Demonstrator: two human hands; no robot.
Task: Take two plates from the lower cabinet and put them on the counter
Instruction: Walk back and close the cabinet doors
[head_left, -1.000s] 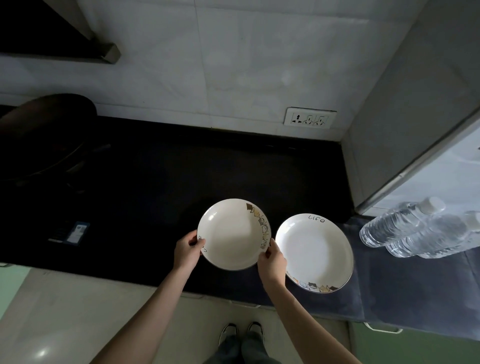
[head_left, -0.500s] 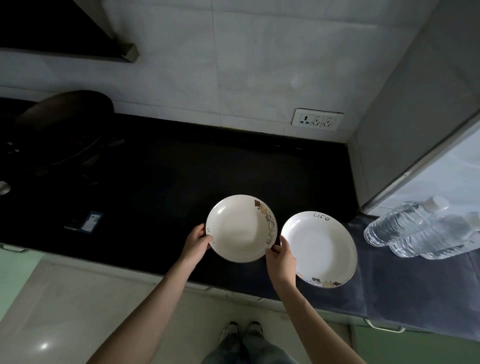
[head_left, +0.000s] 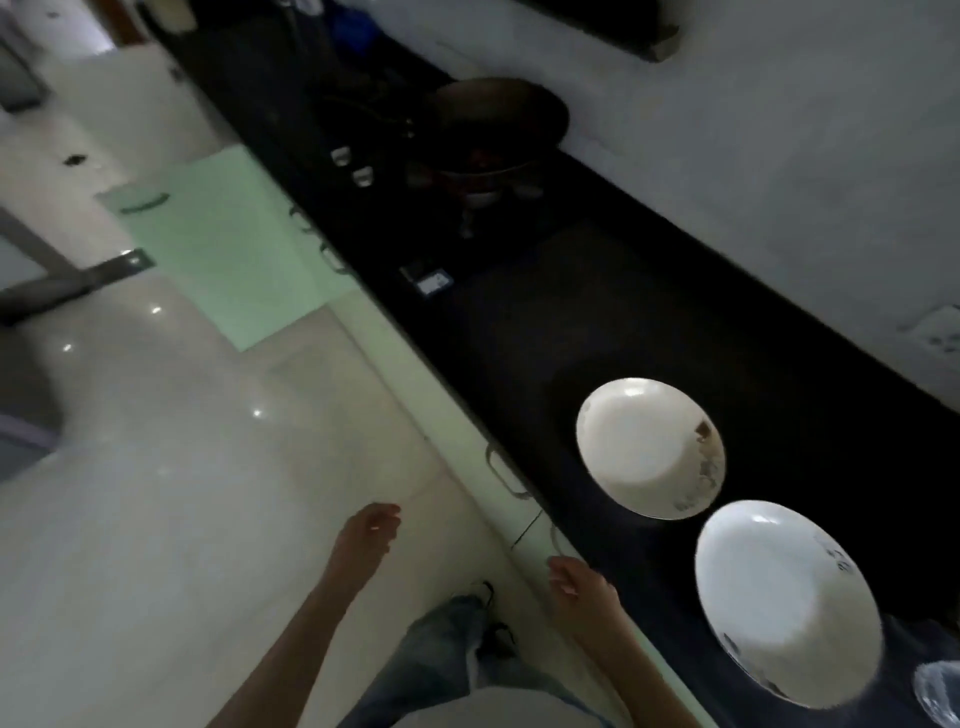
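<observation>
Two white plates lie side by side on the black counter (head_left: 597, 322). The farther plate (head_left: 647, 447) has a small pattern on its right rim. The nearer plate (head_left: 784, 597) carries small dark lettering and sits at the lower right. My left hand (head_left: 366, 532) hangs over the floor, empty with loose fingers. My right hand (head_left: 584, 587) is by the counter's front edge, empty too, clear of both plates. The view is tilted and blurred.
A dark wok (head_left: 493, 124) sits on the stove farther along the counter. Pale green lower cabinet doors (head_left: 234, 249) with metal handles run under the counter. A water bottle (head_left: 943, 691) shows at the lower right corner. A wall socket (head_left: 935, 332) is at right.
Both hands have let go of the left plate, which now rests on the counter. The hands have drawn back toward my body, and my head has turned left.
</observation>
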